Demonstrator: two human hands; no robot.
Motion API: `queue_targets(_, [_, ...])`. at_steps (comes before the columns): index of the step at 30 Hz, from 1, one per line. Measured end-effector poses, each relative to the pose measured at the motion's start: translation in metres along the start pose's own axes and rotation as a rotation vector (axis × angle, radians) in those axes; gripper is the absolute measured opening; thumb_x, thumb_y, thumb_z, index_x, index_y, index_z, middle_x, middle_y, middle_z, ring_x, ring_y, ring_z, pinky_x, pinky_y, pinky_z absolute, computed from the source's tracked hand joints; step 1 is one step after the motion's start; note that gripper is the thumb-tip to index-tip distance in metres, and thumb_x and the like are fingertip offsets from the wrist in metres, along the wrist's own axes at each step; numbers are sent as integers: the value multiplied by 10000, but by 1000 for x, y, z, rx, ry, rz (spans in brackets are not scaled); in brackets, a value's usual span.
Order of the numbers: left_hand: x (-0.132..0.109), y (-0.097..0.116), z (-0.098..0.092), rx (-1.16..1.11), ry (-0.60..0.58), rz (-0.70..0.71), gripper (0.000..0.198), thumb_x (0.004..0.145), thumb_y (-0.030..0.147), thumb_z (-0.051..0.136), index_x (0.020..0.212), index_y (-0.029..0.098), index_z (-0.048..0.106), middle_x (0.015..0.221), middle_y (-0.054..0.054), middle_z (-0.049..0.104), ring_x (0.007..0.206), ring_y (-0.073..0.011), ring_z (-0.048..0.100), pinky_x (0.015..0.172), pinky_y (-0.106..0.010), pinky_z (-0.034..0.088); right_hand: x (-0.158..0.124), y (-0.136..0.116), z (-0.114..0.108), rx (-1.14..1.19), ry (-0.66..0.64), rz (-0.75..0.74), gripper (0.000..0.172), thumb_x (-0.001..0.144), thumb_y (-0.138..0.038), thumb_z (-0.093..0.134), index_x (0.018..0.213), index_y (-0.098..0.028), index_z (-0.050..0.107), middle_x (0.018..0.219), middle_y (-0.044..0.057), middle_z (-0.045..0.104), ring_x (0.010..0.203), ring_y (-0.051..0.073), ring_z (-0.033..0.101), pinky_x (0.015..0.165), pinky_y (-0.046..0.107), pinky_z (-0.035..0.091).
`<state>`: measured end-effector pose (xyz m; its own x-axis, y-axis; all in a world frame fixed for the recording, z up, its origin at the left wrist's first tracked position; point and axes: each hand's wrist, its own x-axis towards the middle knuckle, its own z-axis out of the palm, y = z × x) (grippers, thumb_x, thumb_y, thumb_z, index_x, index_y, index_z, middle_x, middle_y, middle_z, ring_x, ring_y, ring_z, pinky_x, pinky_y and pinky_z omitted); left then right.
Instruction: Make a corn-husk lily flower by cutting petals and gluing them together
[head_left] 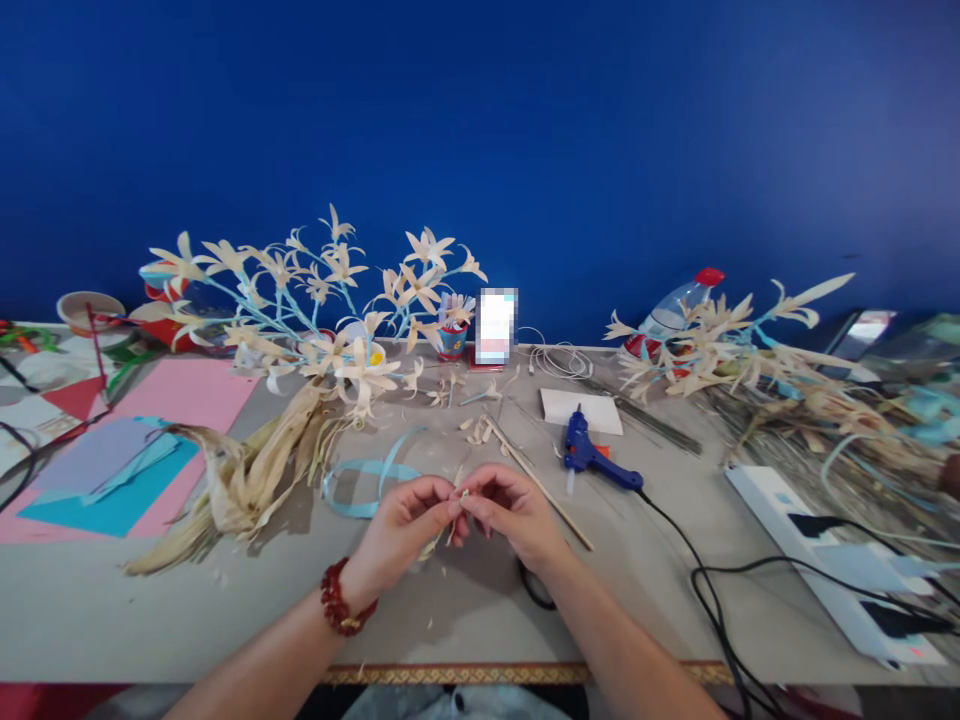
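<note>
My left hand [424,515] and my right hand [510,505] meet over the middle of the table, fingertips pinched together. Between them is a small piece of pale husk [463,494], mostly covered by the fingers. Both hands are closed on it. Just behind the left hand lies a loop of light blue ribbon [351,510]. A thin wooden stick [551,495] slants past the right hand, with small cream husk scraps [476,430] near its far end. Dried corn husks [244,490] lie to the left.
Husk flowers on blue stems [277,300] stand at the back left, with more flowers [712,330] at the right. A blue glue gun [600,460] lies right of my hands, its cord running toward a white power strip [817,570]. Coloured paper sheets [195,395] cover the left side.
</note>
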<state>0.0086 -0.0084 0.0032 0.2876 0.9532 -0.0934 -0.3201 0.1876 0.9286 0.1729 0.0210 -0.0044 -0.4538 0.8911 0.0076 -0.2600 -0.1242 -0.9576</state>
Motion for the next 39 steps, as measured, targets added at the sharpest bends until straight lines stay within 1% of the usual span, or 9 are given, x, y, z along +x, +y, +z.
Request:
queue_targets(3, [1,-2,0,-52,-6,-26,170,819,303,668,779,142,633,656,-25,674,588,-113,593,602,-235,481,0,-1,0,33,-3,24,202,767,-354,741,795,-176,649,593,-10,651,508,110,594,435,185,367])
queue_targets(9, [2,-4,2,24,45,36,168,810,305,676,777,141,655,676,-26,667,630,-127,603,624,-253,494,1,1,1,42,47,29,255,730,-374,768,754,-173,614,576,-35,609,457,72,514,414,167,351])
queue_targets(14, [3,-1,5,37,49,31,196,796,330,683,751,142,650,642,-19,656,593,-118,587,599,-239,477,1,2,2,17,41,23,283,733,-395,761,757,-179,581,571,-36,593,471,87,540,420,175,341])
queue_targets(17, [2,-1,5,73,62,48,194,811,335,658,761,149,634,655,-19,653,604,-121,584,603,-238,470,1,3,3,1,67,13,298,715,-398,771,740,-181,569,574,-44,573,458,77,507,417,176,339])
queue_targets(20, [0,-2,4,260,101,118,169,849,302,601,769,155,623,665,-16,638,629,-125,572,623,-239,457,2,4,4,-24,101,10,308,706,-409,772,733,-183,564,573,-47,559,448,69,465,414,175,336])
queue_targets(24, [-2,-2,2,647,183,320,114,852,203,564,762,163,621,689,-7,621,657,-123,555,649,-229,431,1,3,6,-89,140,-18,292,719,-406,758,726,-183,570,572,-47,540,469,71,429,434,180,326])
queue_targets(28, [-3,0,2,810,194,414,99,849,162,551,772,174,611,716,2,626,678,-122,565,673,-224,427,0,3,9,-144,191,-63,301,722,-428,745,709,-187,565,562,-56,496,471,74,398,433,187,310])
queue_targets(35, [-4,-2,1,848,188,422,135,873,183,525,769,177,610,714,-1,629,676,-126,568,671,-222,425,0,6,12,-137,243,-57,331,733,-458,733,717,-193,535,546,-69,475,446,71,390,415,185,310])
queue_targets(39, [-3,-4,1,703,186,331,170,883,239,519,778,169,634,705,-13,637,657,-134,568,634,-219,434,1,6,14,-71,207,-24,328,716,-434,761,740,-193,539,561,-66,504,455,69,423,422,179,330])
